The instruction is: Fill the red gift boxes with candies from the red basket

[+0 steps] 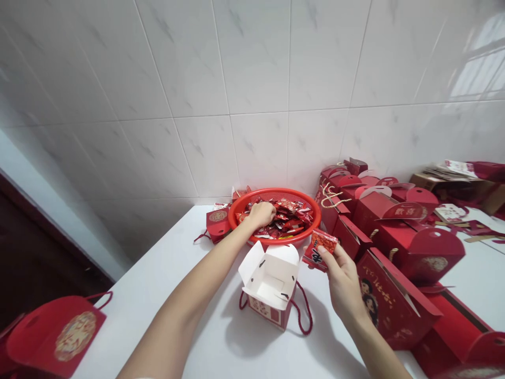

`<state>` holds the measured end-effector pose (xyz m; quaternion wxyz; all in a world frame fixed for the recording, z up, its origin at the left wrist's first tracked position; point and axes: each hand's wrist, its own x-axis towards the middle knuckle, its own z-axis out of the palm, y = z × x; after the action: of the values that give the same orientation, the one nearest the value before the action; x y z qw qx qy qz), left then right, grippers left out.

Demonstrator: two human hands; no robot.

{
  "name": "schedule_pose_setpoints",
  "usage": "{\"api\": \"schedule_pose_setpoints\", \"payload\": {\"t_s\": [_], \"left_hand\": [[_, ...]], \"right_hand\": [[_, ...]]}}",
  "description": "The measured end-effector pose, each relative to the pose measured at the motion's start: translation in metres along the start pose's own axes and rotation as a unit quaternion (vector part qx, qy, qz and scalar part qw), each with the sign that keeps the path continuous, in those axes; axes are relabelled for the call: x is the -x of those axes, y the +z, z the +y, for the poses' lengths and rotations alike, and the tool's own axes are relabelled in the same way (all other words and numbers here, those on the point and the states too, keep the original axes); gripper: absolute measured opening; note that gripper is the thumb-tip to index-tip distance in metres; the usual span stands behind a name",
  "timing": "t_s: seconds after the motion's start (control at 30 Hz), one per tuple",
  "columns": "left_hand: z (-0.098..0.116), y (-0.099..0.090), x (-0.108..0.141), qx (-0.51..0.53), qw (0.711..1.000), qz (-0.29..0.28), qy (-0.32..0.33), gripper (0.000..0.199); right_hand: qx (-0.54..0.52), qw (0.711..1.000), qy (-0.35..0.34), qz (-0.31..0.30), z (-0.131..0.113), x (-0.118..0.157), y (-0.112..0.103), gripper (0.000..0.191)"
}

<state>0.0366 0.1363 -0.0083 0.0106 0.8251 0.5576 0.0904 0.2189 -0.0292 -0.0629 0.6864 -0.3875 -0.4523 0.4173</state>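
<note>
My left hand (pixel 262 214) reaches into a red plastic basket (pixel 232 223) filled with small red packets (pixel 290 216). Its fingers are bent down among the packets, and whatever they grip is hidden. Between thumb and fingers, my right hand (pixel 341 271) holds a red snack packet (pixel 320 250) just in front of the basket's right side. Between my forearms stands a small box (pixel 272 281) with its white flaps raised, its white inside bare and dark red cord handles at its sides.
Many red gift boxes (pixel 394 218) crowd the right side of the white table (pixel 158 273). Another red box (pixel 59 334) stands at the lower left, and a small one (pixel 218 223) sits left of the basket. Behind is a tiled wall (pixel 260 142).
</note>
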Motion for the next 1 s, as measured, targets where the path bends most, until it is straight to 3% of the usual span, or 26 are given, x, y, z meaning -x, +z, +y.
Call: {"api": "schedule_pose_setpoints", "payload": {"t_s": [0.2, 0.33, 0.47, 0.7, 0.83, 1.0], "left_hand": [[-0.011, -0.007, 0.007, -0.004, 1.0, -0.014, 0.004, 0.027], [-0.004, -0.002, 0.004, -0.016, 1.0, -0.018, -0.003, 0.032], [0.004, 0.002, -0.003, 0.008, 1.0, -0.001, -0.025, 0.012], [-0.01, -0.007, 0.006, 0.158, 0.984, 0.079, -0.031, 0.021], [-0.013, -0.016, 0.016, 0.277, 0.954, 0.111, -0.017, 0.028], [-0.01, -0.026, 0.026, 0.39, 0.914, 0.112, 0.009, 0.028]], "right_hand": [[-0.018, 1.0, 0.005, -0.004, -0.002, 0.002, 0.001, 0.029], [-0.002, 1.0, -0.007, -0.008, -0.001, 0.004, 0.001, 0.03], [0.001, 1.0, 0.001, 0.002, 0.002, 0.001, -0.003, 0.032], [-0.036, 0.999, 0.035, 0.023, -0.001, -0.001, -0.003, 0.036], [-0.061, 0.997, 0.047, 0.019, -0.001, 0.001, -0.002, 0.034], [-0.063, 0.996, 0.059, 0.029, 0.001, -0.001, -0.004, 0.037]]}}
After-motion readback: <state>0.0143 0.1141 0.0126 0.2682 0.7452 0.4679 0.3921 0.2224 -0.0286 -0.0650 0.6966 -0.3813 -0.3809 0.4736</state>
